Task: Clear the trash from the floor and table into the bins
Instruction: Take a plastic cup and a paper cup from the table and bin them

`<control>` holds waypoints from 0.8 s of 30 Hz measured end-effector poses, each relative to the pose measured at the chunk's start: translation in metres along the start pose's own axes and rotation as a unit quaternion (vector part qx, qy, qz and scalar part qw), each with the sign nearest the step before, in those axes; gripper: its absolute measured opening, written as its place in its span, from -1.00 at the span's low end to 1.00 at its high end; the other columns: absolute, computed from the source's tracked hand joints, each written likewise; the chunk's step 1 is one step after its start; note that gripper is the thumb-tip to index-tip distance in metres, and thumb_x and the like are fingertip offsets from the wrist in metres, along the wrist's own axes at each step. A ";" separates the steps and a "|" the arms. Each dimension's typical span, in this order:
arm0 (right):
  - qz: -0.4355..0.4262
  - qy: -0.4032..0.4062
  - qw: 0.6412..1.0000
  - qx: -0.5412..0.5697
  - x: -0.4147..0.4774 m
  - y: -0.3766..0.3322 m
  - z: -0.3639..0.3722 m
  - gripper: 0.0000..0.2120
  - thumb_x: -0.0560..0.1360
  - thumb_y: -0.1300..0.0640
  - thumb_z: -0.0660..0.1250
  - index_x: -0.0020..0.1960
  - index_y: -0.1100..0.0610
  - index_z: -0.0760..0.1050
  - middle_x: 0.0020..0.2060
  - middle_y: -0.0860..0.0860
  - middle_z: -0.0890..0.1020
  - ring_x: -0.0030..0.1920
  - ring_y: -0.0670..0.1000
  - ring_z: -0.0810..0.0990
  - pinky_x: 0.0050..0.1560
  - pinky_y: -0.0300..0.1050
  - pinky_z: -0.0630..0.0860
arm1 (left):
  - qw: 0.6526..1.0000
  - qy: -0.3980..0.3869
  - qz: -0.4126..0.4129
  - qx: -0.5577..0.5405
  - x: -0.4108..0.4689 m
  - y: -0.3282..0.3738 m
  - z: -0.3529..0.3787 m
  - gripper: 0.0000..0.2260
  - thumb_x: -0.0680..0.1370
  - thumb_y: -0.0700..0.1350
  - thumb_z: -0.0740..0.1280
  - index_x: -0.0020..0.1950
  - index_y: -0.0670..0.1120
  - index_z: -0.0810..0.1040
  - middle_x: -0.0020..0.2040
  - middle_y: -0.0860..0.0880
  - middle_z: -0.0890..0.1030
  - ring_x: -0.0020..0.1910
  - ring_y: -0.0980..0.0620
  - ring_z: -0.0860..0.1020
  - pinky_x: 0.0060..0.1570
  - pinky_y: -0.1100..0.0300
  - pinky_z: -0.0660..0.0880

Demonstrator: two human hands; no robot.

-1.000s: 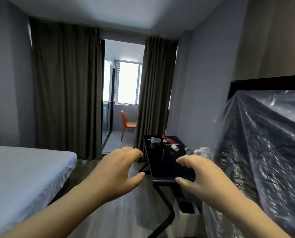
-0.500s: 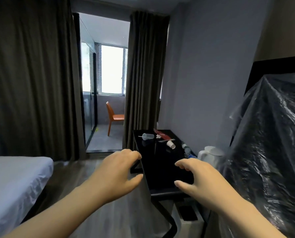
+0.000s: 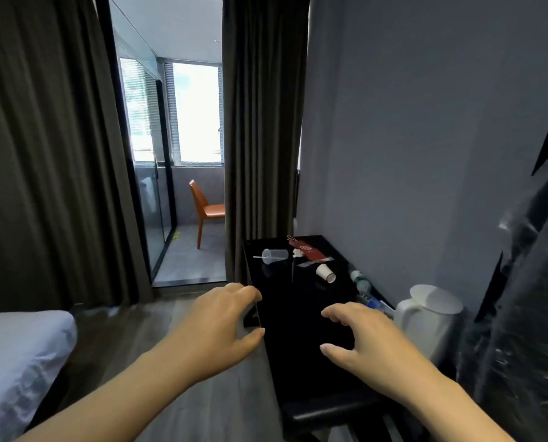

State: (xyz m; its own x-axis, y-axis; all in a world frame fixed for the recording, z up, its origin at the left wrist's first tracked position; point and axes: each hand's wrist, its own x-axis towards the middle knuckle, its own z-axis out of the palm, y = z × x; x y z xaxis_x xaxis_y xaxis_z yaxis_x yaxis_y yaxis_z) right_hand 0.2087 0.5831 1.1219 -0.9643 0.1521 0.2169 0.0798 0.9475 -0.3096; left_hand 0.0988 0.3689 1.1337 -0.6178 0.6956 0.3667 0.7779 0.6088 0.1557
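Trash at far end of black table (image 3: 298,339): clear plastic cup (image 3: 275,256) w/ straw, lying on its side; white paper cup (image 3: 325,272), also on its side; red packet (image 3: 307,252) btwn the two, farther back; plastic bottle (image 3: 360,282) lying along wall-side edge. White kettle (image 3: 425,317) stands near the bottle, toward the viewer. L hand (image 3: 221,327) hovers at table's left edge, R hand (image 3: 362,339) over its near part; both empty, fingers loosely curled. Bed (image 3: 17,346) at left; orange chair (image 3: 207,208) beyond curtains.

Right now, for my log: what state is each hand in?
Left hand: open, holding nothing.
Right hand: open, holding nothing.
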 end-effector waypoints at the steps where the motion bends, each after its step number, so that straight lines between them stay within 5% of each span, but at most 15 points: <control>1: 0.006 -0.002 1.000 0.002 0.013 0.005 0.006 -0.51 0.49 -0.16 0.32 0.39 -0.14 0.34 0.26 -0.23 0.46 0.28 -0.21 0.41 0.25 -0.29 0.38 | 1.000 -0.003 0.003 -0.003 0.011 -0.008 0.007 -0.57 0.53 0.17 0.25 0.36 0.10 0.37 0.27 0.17 0.45 0.24 0.20 0.43 0.20 0.33 0.38; 24: 0.183 -0.035 0.982 0.013 0.308 0.029 0.124 -0.50 0.47 -0.17 0.34 0.37 -0.15 0.36 0.23 -0.21 0.47 0.23 -0.20 0.44 0.19 -0.29 0.41 | 0.989 -0.080 0.087 -0.086 0.261 -0.267 0.127 -0.57 0.50 0.16 0.29 0.34 0.10 0.39 0.21 0.17 0.47 0.17 0.17 0.47 0.14 0.31 0.40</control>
State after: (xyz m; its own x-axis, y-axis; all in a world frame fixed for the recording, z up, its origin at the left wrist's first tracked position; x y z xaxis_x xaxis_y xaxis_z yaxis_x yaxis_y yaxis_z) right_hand -0.1171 0.6226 1.0653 -0.8873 0.4606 0.0231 0.4185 0.8252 -0.3792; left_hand -0.2850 0.4366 1.0715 -0.4727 0.8440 0.2534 0.8734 0.4106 0.2618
